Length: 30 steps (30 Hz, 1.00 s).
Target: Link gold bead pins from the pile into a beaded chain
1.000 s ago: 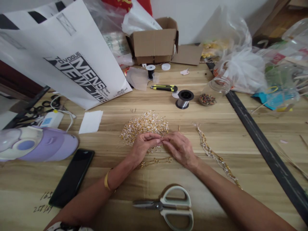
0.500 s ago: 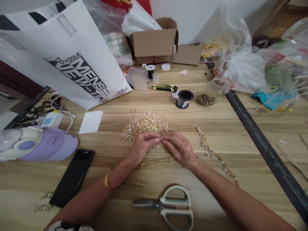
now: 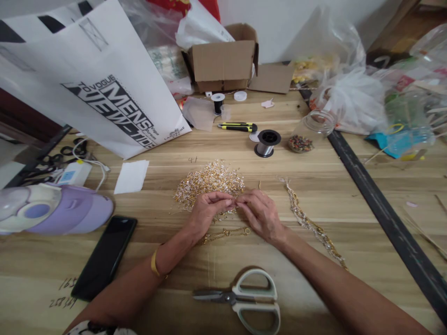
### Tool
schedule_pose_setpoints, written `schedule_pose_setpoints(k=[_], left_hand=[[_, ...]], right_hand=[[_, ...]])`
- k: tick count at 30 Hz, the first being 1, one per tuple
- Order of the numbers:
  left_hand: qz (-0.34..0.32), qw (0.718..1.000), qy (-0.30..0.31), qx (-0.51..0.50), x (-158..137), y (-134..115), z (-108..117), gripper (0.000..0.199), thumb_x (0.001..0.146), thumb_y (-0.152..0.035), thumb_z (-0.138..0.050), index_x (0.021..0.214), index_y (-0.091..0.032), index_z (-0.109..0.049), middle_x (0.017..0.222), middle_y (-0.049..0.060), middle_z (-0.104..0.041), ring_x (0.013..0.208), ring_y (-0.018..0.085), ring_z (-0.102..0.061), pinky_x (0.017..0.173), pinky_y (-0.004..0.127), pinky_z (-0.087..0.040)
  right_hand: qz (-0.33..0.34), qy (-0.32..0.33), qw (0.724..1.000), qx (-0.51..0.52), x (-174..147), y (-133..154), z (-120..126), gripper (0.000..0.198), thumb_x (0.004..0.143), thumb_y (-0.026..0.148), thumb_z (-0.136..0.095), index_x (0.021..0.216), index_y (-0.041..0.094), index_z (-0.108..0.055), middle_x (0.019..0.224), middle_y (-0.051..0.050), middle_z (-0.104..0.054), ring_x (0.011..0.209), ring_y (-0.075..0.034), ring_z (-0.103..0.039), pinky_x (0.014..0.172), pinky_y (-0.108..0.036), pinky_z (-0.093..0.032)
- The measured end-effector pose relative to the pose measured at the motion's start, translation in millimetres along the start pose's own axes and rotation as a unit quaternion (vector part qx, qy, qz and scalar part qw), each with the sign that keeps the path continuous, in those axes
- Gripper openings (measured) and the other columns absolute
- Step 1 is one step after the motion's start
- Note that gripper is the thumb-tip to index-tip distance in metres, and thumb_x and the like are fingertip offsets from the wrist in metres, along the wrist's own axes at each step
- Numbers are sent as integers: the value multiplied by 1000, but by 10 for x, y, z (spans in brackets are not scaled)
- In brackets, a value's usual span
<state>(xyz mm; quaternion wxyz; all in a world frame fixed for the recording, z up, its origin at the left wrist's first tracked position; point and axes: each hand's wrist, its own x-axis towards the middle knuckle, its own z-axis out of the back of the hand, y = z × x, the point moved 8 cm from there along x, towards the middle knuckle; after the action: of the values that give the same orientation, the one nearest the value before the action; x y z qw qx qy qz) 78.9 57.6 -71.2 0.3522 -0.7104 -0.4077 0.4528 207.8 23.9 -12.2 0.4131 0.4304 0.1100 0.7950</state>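
Observation:
My left hand (image 3: 208, 207) and my right hand (image 3: 261, 214) meet fingertip to fingertip at the near edge of a heap of small gold and clear beaded pieces (image 3: 206, 181). Both hands are closed in a pinch; whatever lies between the fingertips is too small to make out. Just below them a gold chain (image 3: 226, 231) with a ring at its end rests on the table. To the right of my right hand lies a bundle of gold and clear strands (image 3: 307, 223). Scissors (image 3: 240, 298) with pale handles lie nearer to me, blades pointing left.
A wire spool (image 3: 267, 143), a yellow-black cutter knife (image 3: 238, 127) and a jar of beads (image 3: 307, 135) stand beyond the heap. On the left are a phone (image 3: 104, 258), a purple bottle (image 3: 70, 209) and a white bag (image 3: 115, 88). A cardboard box (image 3: 223, 63) sits behind.
Both hands stay nearly in place, still pinching, with the fingertips shifted very slightly. Nothing else on the table has visibly moved.

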Motion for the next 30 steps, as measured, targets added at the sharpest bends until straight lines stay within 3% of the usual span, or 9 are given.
schedule_pose_setpoints(k=[15,30], left_hand=[[14,1000,-14,-24,-27,41,-40,22,55,-21,-84,72,-12,-75,72,5,-74,67,13,-67,72,26,-57],[16,999,-17,-35,-20,50,-33,22,55,-22,-84,72,-12,-74,71,5,-73,67,14,-67,74,29,-56]], right_hand=[[41,-21,999,-16,5,87,47,8,88,13,-55,94,19,-55,86,-5,-65,78,-17,-57,77,-34,-46],[20,-20,999,-18,7,57,49,6,89,15,-53,93,20,-55,84,-5,-65,76,-17,-57,75,-34,-45]])
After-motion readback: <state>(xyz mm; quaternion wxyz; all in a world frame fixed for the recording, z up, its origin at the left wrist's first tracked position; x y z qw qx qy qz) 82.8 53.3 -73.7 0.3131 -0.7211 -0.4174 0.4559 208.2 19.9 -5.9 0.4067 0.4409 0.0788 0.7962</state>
